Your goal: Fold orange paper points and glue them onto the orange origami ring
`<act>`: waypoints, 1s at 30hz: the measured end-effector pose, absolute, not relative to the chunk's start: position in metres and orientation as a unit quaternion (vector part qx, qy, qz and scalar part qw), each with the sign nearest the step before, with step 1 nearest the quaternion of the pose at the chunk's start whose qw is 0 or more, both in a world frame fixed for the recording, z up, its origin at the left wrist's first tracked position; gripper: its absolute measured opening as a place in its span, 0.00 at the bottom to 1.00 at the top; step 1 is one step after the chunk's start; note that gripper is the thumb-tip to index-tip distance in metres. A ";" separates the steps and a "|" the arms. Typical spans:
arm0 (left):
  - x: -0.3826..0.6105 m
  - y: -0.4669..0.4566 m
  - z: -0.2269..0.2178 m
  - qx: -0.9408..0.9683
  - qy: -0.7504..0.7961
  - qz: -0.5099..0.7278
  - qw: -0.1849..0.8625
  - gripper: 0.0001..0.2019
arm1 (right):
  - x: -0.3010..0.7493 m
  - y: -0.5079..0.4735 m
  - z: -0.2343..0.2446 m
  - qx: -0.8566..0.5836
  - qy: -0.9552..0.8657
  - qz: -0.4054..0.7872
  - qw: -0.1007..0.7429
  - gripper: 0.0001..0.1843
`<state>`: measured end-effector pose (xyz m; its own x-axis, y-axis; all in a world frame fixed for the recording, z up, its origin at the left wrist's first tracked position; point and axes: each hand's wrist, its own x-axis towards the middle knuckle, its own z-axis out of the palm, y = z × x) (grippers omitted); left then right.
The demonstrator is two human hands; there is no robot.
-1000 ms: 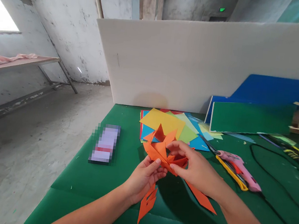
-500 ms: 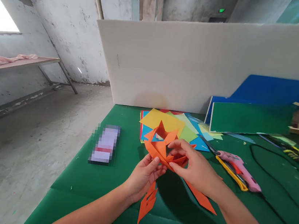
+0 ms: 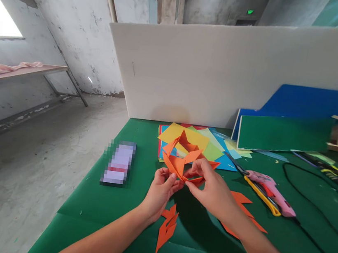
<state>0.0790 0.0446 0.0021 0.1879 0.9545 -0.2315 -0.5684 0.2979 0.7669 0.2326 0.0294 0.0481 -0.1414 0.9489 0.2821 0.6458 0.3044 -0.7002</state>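
Observation:
Between both hands, above the green table (image 3: 88, 219), is an orange folded-paper ring (image 3: 176, 163) with pointed tips. My left hand (image 3: 162, 190) pinches its near left edge between thumb and fingers. On the near right side, my right hand (image 3: 211, 186) grips the same ring, thumb in front and fingers bent over its inner side. Part of the ring is hidden behind the right fingers. A loose orange folded piece (image 3: 167, 230) lies below my left hand. More orange folded pieces (image 3: 242, 198) lie partly under my right forearm.
Coloured paper sheets (image 3: 192, 138) are stacked behind the ring. To the right lie a pink glue gun (image 3: 272, 192) with a black cord and yellow-handled scissors (image 3: 261, 195). A blurred phone (image 3: 119, 163) rests on the left. Upright white board (image 3: 195, 72) and green board (image 3: 283, 133) stand behind.
The ring and both hands have shifted slightly left, and the ring has tilted so its opening shows more. More of the orange pieces by the right forearm now show.

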 end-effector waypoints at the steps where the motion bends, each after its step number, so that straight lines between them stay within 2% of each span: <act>1: 0.078 0.046 0.001 0.271 0.359 0.531 0.719 0.17 | 0.232 0.030 0.046 -0.549 -0.732 0.194 0.355 0.13; 5: 0.074 0.052 0.001 0.279 0.366 0.534 0.709 0.10 | 0.229 0.031 0.036 -0.540 -0.758 0.116 0.346 0.09; 8: 0.072 0.055 0.002 0.278 0.380 0.536 0.701 0.07 | 0.229 0.031 0.030 -0.532 -0.772 0.117 0.329 0.10; 12: 0.070 0.054 0.001 0.279 0.402 0.533 0.690 0.12 | 0.230 0.032 0.026 -0.533 -0.775 0.130 0.313 0.13; 16: 0.066 0.055 -0.004 0.356 0.441 0.500 0.656 0.18 | 0.233 0.033 0.027 -0.544 -0.779 0.080 0.300 0.12; 22: 0.063 0.063 -0.017 0.533 0.464 0.491 0.510 0.19 | 0.235 0.034 0.033 -0.548 -0.782 0.025 0.294 0.16; 28: 0.070 0.067 -0.029 0.578 0.396 0.474 0.532 0.25 | 0.228 0.033 0.039 -0.500 -0.812 0.075 0.291 0.11; 30: 0.069 0.068 -0.027 0.566 0.391 0.485 0.541 0.24 | 0.226 0.032 0.042 -0.491 -0.819 0.081 0.286 0.09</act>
